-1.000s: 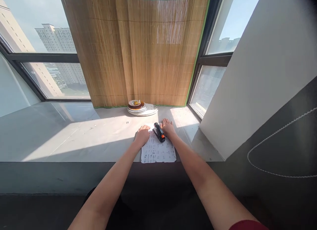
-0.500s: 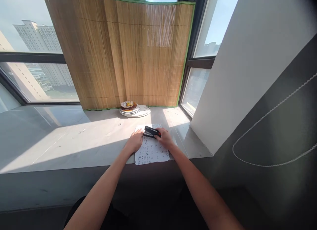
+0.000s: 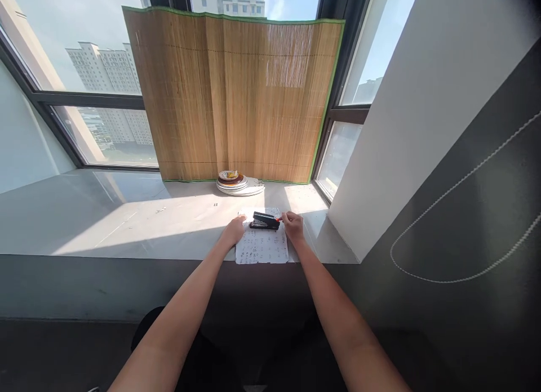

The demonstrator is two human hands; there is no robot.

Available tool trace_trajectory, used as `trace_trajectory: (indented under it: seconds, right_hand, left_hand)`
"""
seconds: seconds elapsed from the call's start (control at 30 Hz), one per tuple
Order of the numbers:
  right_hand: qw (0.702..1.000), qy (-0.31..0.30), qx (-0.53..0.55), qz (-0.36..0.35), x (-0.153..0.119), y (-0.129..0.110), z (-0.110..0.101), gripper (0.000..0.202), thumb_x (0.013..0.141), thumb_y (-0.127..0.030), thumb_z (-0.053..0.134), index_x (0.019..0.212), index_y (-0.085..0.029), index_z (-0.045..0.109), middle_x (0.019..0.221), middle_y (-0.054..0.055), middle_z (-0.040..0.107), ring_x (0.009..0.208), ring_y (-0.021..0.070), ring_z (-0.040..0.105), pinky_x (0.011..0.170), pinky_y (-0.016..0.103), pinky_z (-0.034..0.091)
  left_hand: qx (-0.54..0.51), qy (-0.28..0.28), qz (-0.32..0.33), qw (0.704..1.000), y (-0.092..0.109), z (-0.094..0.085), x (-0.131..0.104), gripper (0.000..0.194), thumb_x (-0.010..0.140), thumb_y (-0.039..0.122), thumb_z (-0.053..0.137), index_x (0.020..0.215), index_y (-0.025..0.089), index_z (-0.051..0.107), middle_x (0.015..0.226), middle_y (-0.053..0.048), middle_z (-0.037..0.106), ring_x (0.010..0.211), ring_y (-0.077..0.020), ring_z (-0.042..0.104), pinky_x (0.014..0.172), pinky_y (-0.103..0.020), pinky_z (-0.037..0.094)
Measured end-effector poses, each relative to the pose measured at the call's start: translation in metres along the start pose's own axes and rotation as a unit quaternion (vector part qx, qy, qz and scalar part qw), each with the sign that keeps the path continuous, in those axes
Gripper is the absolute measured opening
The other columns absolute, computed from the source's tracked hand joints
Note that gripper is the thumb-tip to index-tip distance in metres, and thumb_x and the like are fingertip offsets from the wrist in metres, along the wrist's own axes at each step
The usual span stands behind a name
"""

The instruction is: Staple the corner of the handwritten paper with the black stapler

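Note:
A sheet of white paper [image 3: 261,250] covered in handwriting lies on the sill's front edge. On its upper part rests a black stapler [image 3: 264,221], its upper arm raised a little off the base. My right hand [image 3: 293,225] is closed at the stapler's rear end, thumb and finger pinching a small red part [image 3: 279,218] there. My left hand [image 3: 234,231] is at the paper's left edge, thumb over the sheet and fingers curled, apart from the stapler. The left fingertips are mostly hidden.
Stacked plates [image 3: 232,186] stand behind the paper on the grey sill [image 3: 177,228], against a bamboo blind [image 3: 240,99]. A small dark bit [image 3: 215,204] lies on the sill. At the right are a slanted white wall [image 3: 389,133] and a hanging beaded cord [image 3: 422,279].
My right hand has shifted from gripping the stapler's body to pinching its red rear part. The stapler lies more level. My left hand has drawn away from its front end. The view has shifted.

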State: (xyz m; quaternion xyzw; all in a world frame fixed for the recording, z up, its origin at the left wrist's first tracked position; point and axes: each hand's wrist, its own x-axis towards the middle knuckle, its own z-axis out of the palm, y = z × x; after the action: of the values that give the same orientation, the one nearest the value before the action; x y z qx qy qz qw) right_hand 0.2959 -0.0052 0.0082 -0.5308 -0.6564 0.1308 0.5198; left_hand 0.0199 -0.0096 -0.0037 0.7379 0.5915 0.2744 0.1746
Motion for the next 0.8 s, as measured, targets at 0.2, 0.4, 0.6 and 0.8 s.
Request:
trace_trajectory:
  seconds: [0.2, 0.4, 0.6, 0.8]
  right_hand:
    - [0.998, -0.026, -0.054, -0.024, -0.005, -0.007, 0.007, 0.037, 0.093, -0.033, 0.049, 0.06, -0.027, 0.033, 0.062, -0.002, 0.043, 0.063, 0.0175, 0.04, 0.062, 0.031, 0.032]
    - [0.996, -0.042, -0.073, -0.034, -0.004, -0.009, 0.002, 0.04, 0.105, -0.042, 0.045, 0.068, -0.027, 0.046, 0.075, 0.003, 0.061, 0.078, 0.0226, 0.056, 0.078, 0.034, 0.047]
    - [0.987, -0.143, -0.003, -0.073, 0.003, -0.018, 0.0, 0.049, 0.095, -0.053, 0.071, 0.134, -0.022, 0.068, 0.14, 0.013, 0.072, 0.129, 0.0291, 0.064, 0.103, 0.04, 0.055]
    - [0.954, -0.281, -0.026, -0.097, 0.021, -0.033, 0.006, 0.036, 0.085, -0.042, 0.086, 0.114, -0.023, 0.082, 0.108, 0.007, 0.084, 0.103, 0.0305, 0.077, 0.095, 0.042, 0.058]
  left_hand:
    - [-0.083, 0.03, -0.029, 0.996, -0.005, -0.004, 0.003, 0.065, 0.091, 0.016, 0.045, 0.153, 0.011, 0.064, 0.159, -0.019, 0.063, 0.151, -0.0326, 0.059, 0.124, -0.048, 0.049]
    - [-0.156, 0.052, -0.038, 0.986, -0.007, -0.005, 0.001, 0.065, 0.092, 0.018, 0.046, 0.153, 0.007, 0.062, 0.161, -0.021, 0.061, 0.153, -0.0326, 0.057, 0.127, -0.047, 0.045]
    - [-0.238, 0.118, -0.003, 0.964, 0.004, -0.017, -0.007, 0.056, 0.099, 0.021, 0.041, 0.149, 0.014, 0.065, 0.16, -0.014, 0.064, 0.153, -0.0279, 0.056, 0.131, -0.048, 0.042]
    - [-0.515, 0.135, -0.028, 0.846, 0.014, -0.028, -0.016, 0.046, 0.101, 0.026, 0.05, 0.144, 0.015, 0.064, 0.16, -0.014, 0.064, 0.15, -0.0258, 0.06, 0.129, -0.045, 0.046]
